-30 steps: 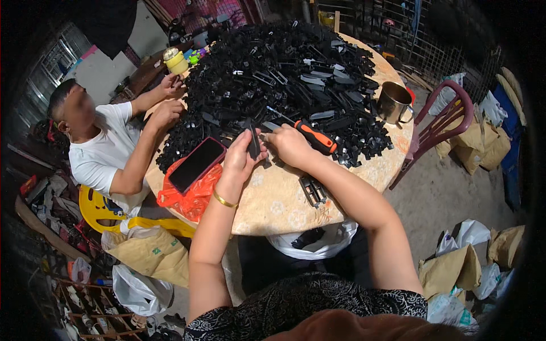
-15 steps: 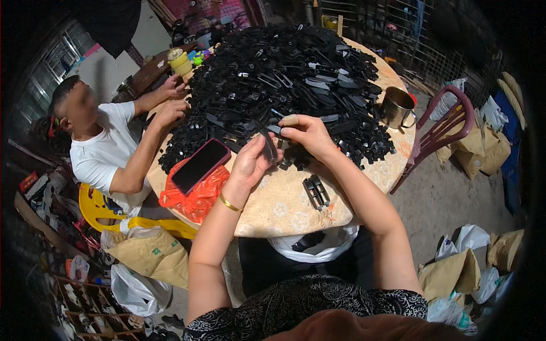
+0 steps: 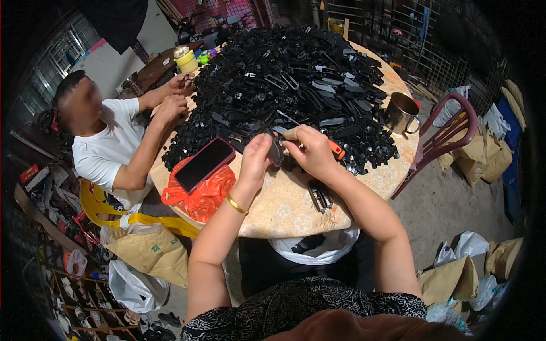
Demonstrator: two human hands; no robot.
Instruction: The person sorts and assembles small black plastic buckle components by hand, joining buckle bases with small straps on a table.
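My left hand [image 3: 256,162] is closed around a black plastic part [image 3: 275,152] above the near side of the round table. Against it, my right hand [image 3: 311,152] works with thumb and fingertips, and a screwdriver [image 3: 336,149] is tucked in that hand. Its orange handle sticks out on the right, while its thin shaft points away to the far left. A beige cover wraps one right fingertip. Just below my right wrist lie a few long black parts [image 3: 319,196] side by side. Beyond both hands rises a big heap of black plastic parts [image 3: 284,79].
A phone [image 3: 205,163] rests on a red plastic bag [image 3: 199,196] at left. On the right stand a metal mug [image 3: 401,111] and a maroon chair [image 3: 449,131]. A co-worker in a white shirt [image 3: 116,128] handles something small. A white bag [image 3: 318,253] hangs below the table edge.
My right hand has turned and moved closer to my left, bringing the orange screwdriver handle into sight. My left fingers have closed more around the black part. The view has shifted slightly.
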